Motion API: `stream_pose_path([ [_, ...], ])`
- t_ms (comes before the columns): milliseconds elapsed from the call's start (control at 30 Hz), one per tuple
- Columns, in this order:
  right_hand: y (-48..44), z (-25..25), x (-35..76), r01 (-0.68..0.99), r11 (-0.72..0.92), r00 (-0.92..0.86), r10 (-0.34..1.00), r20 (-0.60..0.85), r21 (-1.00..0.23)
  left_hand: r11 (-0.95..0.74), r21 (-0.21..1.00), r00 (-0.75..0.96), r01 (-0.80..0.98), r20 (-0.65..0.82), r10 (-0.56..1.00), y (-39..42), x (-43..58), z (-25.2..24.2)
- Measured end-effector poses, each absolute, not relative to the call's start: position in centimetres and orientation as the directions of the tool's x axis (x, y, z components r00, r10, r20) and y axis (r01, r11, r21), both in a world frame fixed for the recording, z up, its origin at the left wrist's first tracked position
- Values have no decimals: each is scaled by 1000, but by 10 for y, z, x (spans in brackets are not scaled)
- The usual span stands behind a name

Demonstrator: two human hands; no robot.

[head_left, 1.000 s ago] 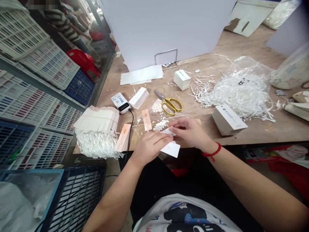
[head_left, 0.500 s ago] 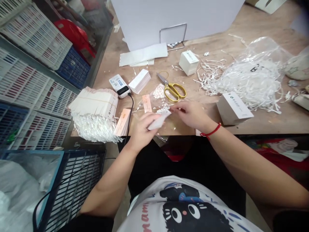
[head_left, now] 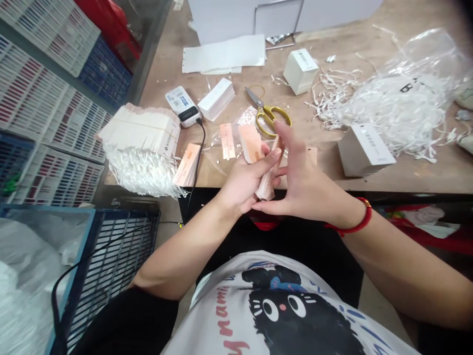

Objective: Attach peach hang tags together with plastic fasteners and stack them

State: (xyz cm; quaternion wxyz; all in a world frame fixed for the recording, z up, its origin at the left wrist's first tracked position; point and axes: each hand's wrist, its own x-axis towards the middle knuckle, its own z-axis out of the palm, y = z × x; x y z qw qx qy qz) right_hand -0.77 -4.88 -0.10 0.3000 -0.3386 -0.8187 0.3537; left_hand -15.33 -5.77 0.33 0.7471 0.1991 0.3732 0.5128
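A small stack of hang tags (head_left: 268,182), pale along its edges, stands in my left hand (head_left: 240,182), whose thumb presses on its side. My right hand (head_left: 312,190) spans the same stack, with the index finger at the upper end and the thumb at the lower end. An orange tag (head_left: 250,140) slants out beside my left fingers; whether it belongs to the stack I cannot tell. Just beyond the hands lie yellow-handled scissors (head_left: 271,116) and a pile of tiny white bits (head_left: 248,116). A single orange tag (head_left: 226,140) rests on clear plastic.
On the left are a banded bundle of white tags with strings (head_left: 142,133), an orange tag stack (head_left: 187,165) and a white device (head_left: 183,106) with a black cable. White card blocks (head_left: 364,150) and a bag of white strings (head_left: 391,108) occupy the right. Crates (head_left: 48,88) stand beside the table.
My hands have come together over the table's front edge. The tags in my left hand have turned upright, and my right hand has moved from the table onto them. The view has shifted slightly.
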Motion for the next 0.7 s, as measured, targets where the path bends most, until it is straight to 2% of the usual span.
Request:
stream_pose_path([
  [100,-53,2,-6,326,457,-538,810,235,-828,386,695,208,-607,-330,921,-60,-149,5],
  [200,-57,3,-6,295,443,-563,797,221,-847,433,685,252,-586,-354,901,-65,-147,5],
  [333,-57,6,4,314,502,-590,768,248,-806,475,689,314,-548,-356,880,-72,-152,6],
  [367,-54,7,11,354,552,-604,751,266,-755,466,706,306,-532,-353,884,-74,-156,6],
  [433,-44,10,30,470,670,-676,692,254,-575,419,773,228,-476,-351,908,-77,-169,7],
  [500,-31,13,53,599,725,-732,668,133,-341,365,849,112,-382,-349,930,-80,-187,10],
  [567,-18,13,73,715,680,-691,723,-14,-159,337,891,35,-306,-343,939,-82,-210,12],
  [633,-7,11,84,795,604,-607,787,-111,-64,316,905,-10,-285,-332,943,-82,-232,15],
  [700,-1,6,83,822,569,-563,804,-192,-26,276,917,-78,-288,-309,948,-80,-249,18],
])
